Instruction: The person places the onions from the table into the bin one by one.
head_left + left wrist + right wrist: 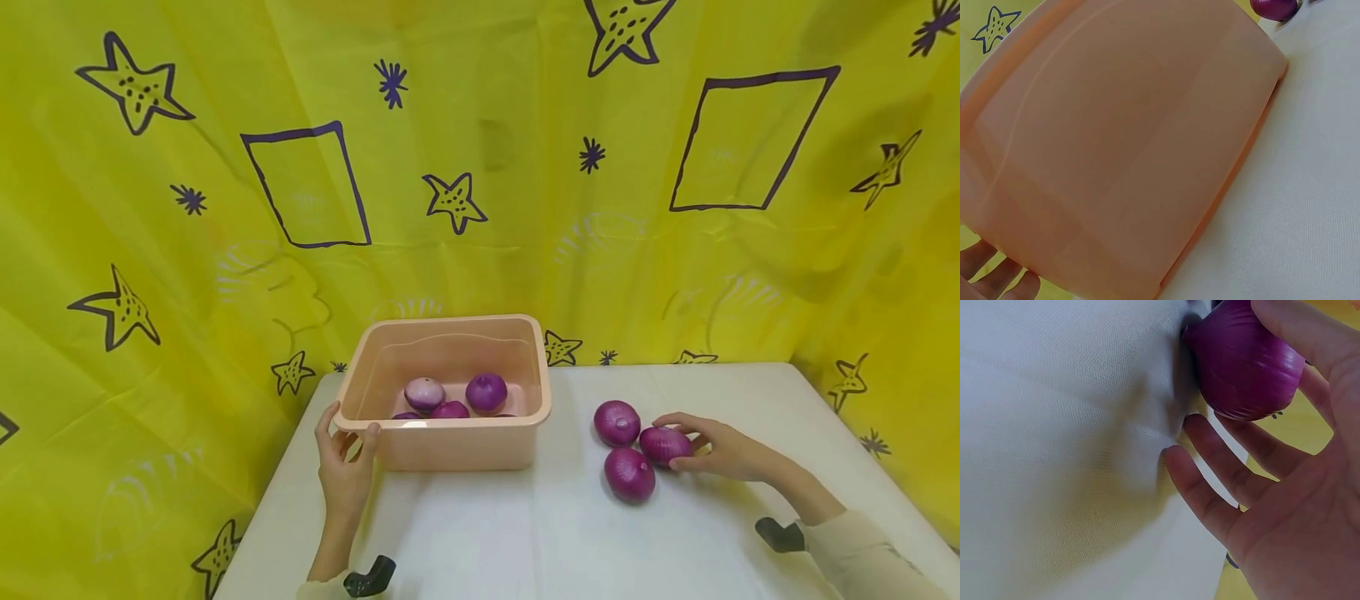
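One onion (663, 447) pinched in right hand (726, 451), left hand (347, 477) gripping peach bin (459, 448)

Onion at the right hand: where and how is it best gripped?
I'd grip this onion around its rounded, bulging middle, coming from the right: two other onions crowd its left, leaving the side by the right hand freer.
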A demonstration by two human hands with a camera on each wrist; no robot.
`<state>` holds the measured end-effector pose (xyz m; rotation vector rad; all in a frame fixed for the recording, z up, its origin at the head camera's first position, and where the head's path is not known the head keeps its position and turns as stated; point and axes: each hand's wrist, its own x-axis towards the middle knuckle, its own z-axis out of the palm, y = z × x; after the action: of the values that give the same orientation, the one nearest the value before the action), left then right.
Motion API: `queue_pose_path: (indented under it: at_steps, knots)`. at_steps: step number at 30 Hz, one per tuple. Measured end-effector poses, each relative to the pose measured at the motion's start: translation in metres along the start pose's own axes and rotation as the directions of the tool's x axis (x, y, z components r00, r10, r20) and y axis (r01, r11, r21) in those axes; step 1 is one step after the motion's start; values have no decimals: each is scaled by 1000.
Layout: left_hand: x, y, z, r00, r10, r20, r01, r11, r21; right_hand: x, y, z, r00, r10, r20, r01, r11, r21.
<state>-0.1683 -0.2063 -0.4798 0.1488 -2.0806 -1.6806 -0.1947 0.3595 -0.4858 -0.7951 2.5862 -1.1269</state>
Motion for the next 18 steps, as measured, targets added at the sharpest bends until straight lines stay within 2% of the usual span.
queue_pose_path:
  at_steps: [12,18]
  knots:
    - [3,-2,1,1000,16,-11,-16,1000,5,0,-3,-3,1000,-1,-8,1,1000,-4]
    - [2,-4,0,1000,15,-8,-15,1000,-9,2,-13,-15,1000,9,-8,-9,1000,-16]
